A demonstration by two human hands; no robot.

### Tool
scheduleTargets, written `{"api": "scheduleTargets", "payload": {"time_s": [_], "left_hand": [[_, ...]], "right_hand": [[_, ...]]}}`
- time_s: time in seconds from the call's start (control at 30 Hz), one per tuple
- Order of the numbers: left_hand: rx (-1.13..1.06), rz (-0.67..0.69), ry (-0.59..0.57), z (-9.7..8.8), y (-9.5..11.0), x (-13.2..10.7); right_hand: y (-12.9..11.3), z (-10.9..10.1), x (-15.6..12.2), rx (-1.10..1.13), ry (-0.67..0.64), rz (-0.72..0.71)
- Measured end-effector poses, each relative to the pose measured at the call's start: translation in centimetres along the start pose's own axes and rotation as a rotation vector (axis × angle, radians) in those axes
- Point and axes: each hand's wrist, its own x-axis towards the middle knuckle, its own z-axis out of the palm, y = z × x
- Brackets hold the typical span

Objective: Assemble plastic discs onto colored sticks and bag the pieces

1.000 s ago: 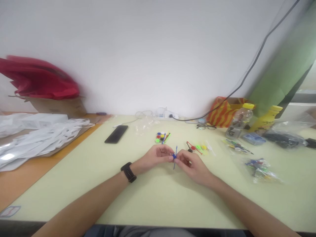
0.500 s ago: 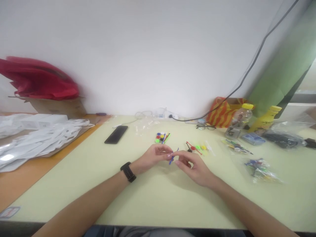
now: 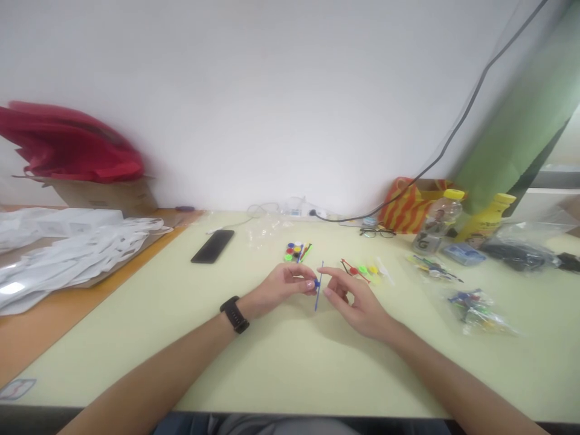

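Observation:
My left hand, with a black watch on its wrist, pinches a small blue plastic piece between thumb and fingers. A thin blue stick stands crosswise at the right side of that piece, nearly upright in view. Whether the two are joined I cannot tell. My right hand is just right of the stick, thumb and index finger apart. Its index fingertip is at or very near the stick's upper part. Beyond my hands lie coloured discs with thin sticks beside them.
Red, green and yellow plastic parts lie beyond my right hand. Clear bags of similar parts are further right, near a bottle and glasses. A black phone lies left; white bags are stacked far left.
The blue stick has turned and now shows longer and more upright. My right fingers have shifted slightly right, away from my left fingertips. My left hand stays in place.

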Motion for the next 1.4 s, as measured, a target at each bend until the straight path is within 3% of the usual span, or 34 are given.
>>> {"api": "scheduleTargets", "payload": {"time_s": [0.23,0.53,0.73,0.97,1.4], "left_hand": [[0.003,0.013,0.011,0.3,0.2,0.1],[0.015,0.031,0.016,0.3,0.5,0.0],[0.018,0.039,0.047,0.1,0.4,0.1],[0.025,0.042,0.041,0.2,0.2,0.0],[0.050,0.004,-0.010,0.4,0.2,-0.1]], "right_hand": [[-0.2,-0.2,-0.1,-0.036,0.005,0.031],[-1.0,0.0,0.0,0.157,0.115,0.070],[-0.5,-1.0,0.3,0.255,-0.207,0.177],[-0.8,-0.6,0.7,0.158,-0.054,0.133],[-0.5,0.2,0.4,0.105,-0.064,0.106]]}}
